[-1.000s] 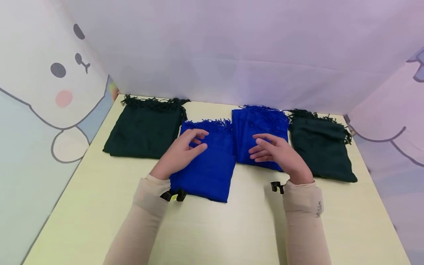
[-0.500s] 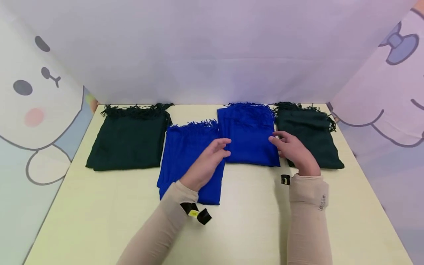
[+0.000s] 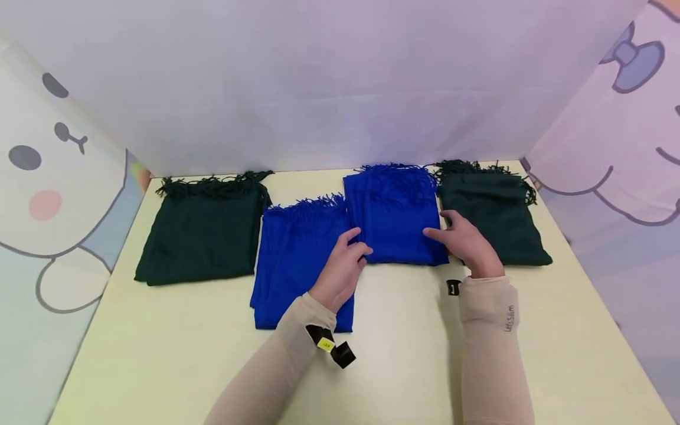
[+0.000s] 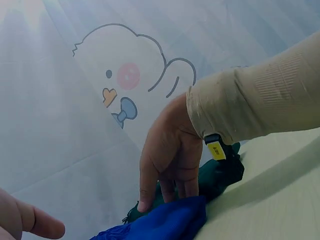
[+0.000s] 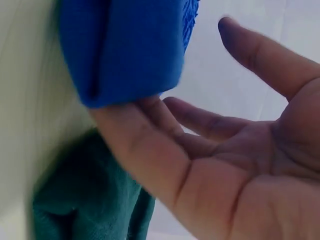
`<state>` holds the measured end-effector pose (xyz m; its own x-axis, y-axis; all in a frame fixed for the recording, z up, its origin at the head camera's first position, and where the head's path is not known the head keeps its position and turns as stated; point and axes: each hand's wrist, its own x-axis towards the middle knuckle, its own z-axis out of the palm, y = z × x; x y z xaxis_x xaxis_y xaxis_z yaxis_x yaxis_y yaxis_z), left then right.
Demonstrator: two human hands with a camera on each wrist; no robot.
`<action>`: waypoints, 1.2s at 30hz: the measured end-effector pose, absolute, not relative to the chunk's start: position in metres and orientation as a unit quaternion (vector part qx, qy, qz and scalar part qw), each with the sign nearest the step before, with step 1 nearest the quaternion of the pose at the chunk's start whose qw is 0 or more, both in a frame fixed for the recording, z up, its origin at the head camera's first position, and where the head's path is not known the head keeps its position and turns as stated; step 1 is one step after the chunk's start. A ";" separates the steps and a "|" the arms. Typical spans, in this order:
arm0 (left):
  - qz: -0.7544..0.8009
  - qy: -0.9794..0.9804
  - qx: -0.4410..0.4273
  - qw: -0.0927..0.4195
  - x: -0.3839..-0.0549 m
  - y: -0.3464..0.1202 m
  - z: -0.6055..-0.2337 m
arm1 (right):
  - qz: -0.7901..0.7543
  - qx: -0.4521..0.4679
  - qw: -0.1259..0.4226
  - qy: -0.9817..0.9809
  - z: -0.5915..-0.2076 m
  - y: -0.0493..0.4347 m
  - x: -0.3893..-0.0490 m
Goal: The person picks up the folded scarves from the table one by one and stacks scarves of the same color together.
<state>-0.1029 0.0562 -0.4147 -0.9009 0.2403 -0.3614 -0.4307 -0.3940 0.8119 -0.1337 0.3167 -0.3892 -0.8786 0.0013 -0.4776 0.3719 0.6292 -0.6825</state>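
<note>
Pale and wide, the table (image 3: 398, 360) fills the space below me. On it lie the left green cloth (image 3: 204, 236), dark and broad, the left blue cloth (image 3: 289, 260), the right green cloth (image 3: 504, 230) and the right blue cloth (image 3: 395, 227): 4 folded pieces, each with a fringe along the far side. The right blue cloth is a vivid, smooth blue, roughly square, with layered folds showing at its left edge and loose threads spilling over its top. It sits towards the back of the table, just beside the 2 neighbours, the left blue cloth on its left and the right green cloth on its right.

My beige-sleeved arms reach forward. My left hand (image 3: 337, 271) is over the left blue cloth, its tips by the left edge of the right blue cloth, thumb and forefinger apart; I cannot tell whether they touch it. My right hand (image 3: 471, 245) comes in at the opposite edge, wrist bent, at least 1 finger under the fold, the thumb lifted well away, pinching nothing.
</note>
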 end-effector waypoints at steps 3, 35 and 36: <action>0.829 0.502 -0.092 0.230 -0.104 0.052 -0.415 | -0.428 0.096 0.225 0.870 -0.390 0.317 -0.135; 0.858 0.357 -0.128 0.347 -0.101 0.054 -0.416 | -0.660 0.060 0.145 0.734 -0.374 0.326 -0.128; 0.863 0.348 -0.126 0.343 -0.102 0.054 -0.417 | -0.673 0.059 0.144 0.723 -0.374 0.327 -0.128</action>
